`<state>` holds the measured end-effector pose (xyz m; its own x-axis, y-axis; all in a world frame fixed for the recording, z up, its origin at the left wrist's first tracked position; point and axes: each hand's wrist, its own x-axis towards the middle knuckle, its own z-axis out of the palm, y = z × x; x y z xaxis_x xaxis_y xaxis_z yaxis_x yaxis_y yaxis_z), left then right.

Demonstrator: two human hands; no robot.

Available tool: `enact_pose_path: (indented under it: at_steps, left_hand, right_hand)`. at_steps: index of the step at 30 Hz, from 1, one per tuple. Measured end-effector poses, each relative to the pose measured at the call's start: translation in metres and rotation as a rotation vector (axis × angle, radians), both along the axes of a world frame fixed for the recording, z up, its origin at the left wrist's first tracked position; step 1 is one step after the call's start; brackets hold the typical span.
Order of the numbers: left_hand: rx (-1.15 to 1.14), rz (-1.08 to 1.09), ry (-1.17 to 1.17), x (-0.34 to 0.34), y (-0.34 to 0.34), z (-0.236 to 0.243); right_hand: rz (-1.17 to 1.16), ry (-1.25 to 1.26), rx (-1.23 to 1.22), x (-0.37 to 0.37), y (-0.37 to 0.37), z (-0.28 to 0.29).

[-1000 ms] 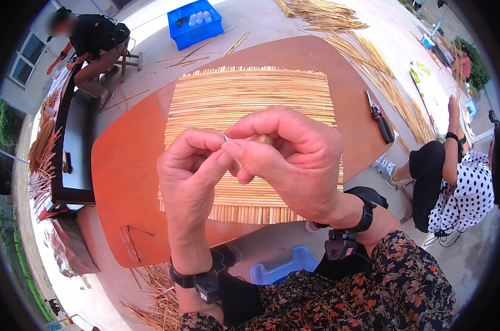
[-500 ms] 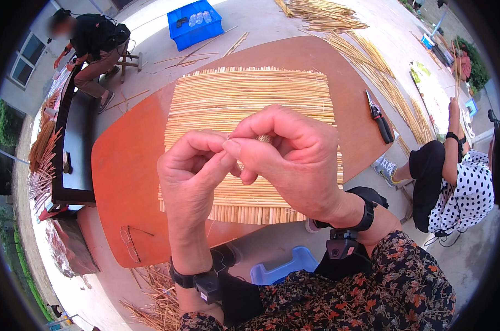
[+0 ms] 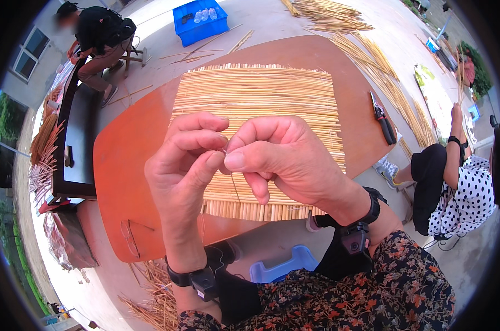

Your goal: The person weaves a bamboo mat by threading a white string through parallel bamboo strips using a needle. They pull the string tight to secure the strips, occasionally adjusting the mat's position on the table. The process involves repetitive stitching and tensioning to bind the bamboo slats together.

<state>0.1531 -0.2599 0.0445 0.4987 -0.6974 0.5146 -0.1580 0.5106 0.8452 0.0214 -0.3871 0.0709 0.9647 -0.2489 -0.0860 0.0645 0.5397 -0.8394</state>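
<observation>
My left hand (image 3: 181,160) and my right hand (image 3: 277,154) meet above a mat of straw-coloured sticks (image 3: 253,85), their fingertips pinched close round something thin, thread or perhaps a needle, too small to make out fully. A fine thread (image 3: 234,186) hangs below my right thumb. My left fingers are curled toward the tip of my right thumb and index finger. The mat lies on a reddish-brown board (image 3: 120,182), with black-handled pruning shears (image 3: 384,121) at its right and wire-framed glasses (image 3: 130,237) at its lower left.
A blue crate (image 3: 200,25) with bottles, loose stick bundles (image 3: 382,74) and a black-framed table (image 3: 73,176) surround the board. One person (image 3: 101,41) bends at upper left; another in polka dots (image 3: 462,187) sits at right. A blue plastic stool (image 3: 283,265) is below.
My fingertips have shifted slightly; left fingers have lifted and spread a little, right hand has tilted down, and the dotted metal thimble-like piece by it is now hidden. A dangling thread now shows.
</observation>
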Motion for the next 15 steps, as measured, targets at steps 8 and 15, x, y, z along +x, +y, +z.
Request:
enact_pose_path:
  at_steps: [8, 15]
  left_hand:
    - [0.051, 0.085, -0.161, -0.001, 0.012, 0.007]
    - [0.098, 0.218, -0.039, -0.003, 0.011, -0.001]
  right_hand:
    - [0.046, -0.003, 0.063, 0.004, 0.003, -0.003]
    - [0.124, 0.048, 0.008, 0.007, 0.006, 0.0]
